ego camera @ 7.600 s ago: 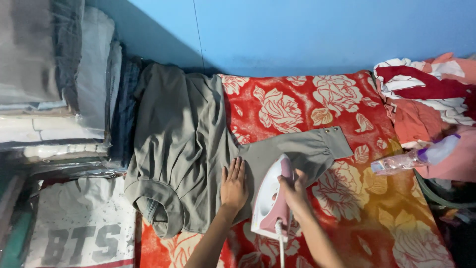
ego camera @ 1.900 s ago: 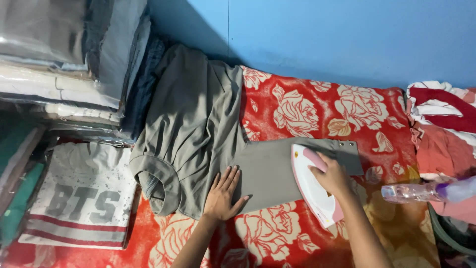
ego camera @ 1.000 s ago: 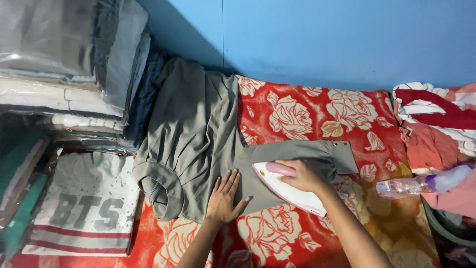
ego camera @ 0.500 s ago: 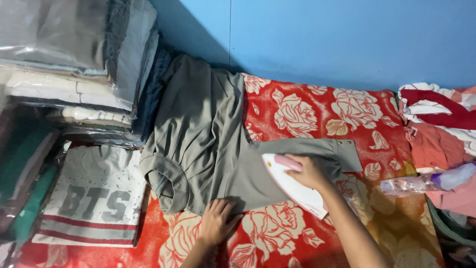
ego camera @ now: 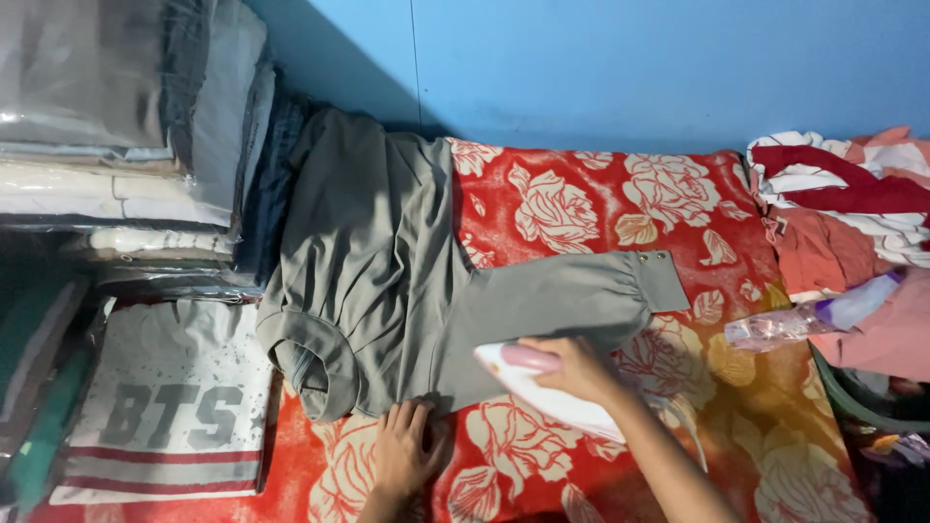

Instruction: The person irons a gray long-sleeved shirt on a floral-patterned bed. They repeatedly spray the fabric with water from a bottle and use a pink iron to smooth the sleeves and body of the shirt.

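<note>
An olive-grey long-sleeved shirt (ego camera: 373, 261) lies spread on a red floral blanket (ego camera: 581, 203), one sleeve (ego camera: 572, 295) stretched toward the right. My right hand (ego camera: 576, 368) grips the pink handle of a white iron (ego camera: 547, 392), whose tip rests on the lower edge of that sleeve. My left hand (ego camera: 402, 450) lies flat, fingers apart, on the blanket at the shirt's lower hem, just left of the iron.
Stacks of folded clothes in clear plastic (ego camera: 126, 145) rise at the left. A grey printed shirt (ego camera: 170, 402) lies below them. A clear spray bottle (ego camera: 814, 315) and a heap of red, white and pink garments (ego camera: 852, 208) sit at the right. A blue wall (ego camera: 630, 68) runs behind.
The iron has slid left and down along the sleeve from its cuff end. My left hand has drawn back from the sleeve to the shirt's lower hem.
</note>
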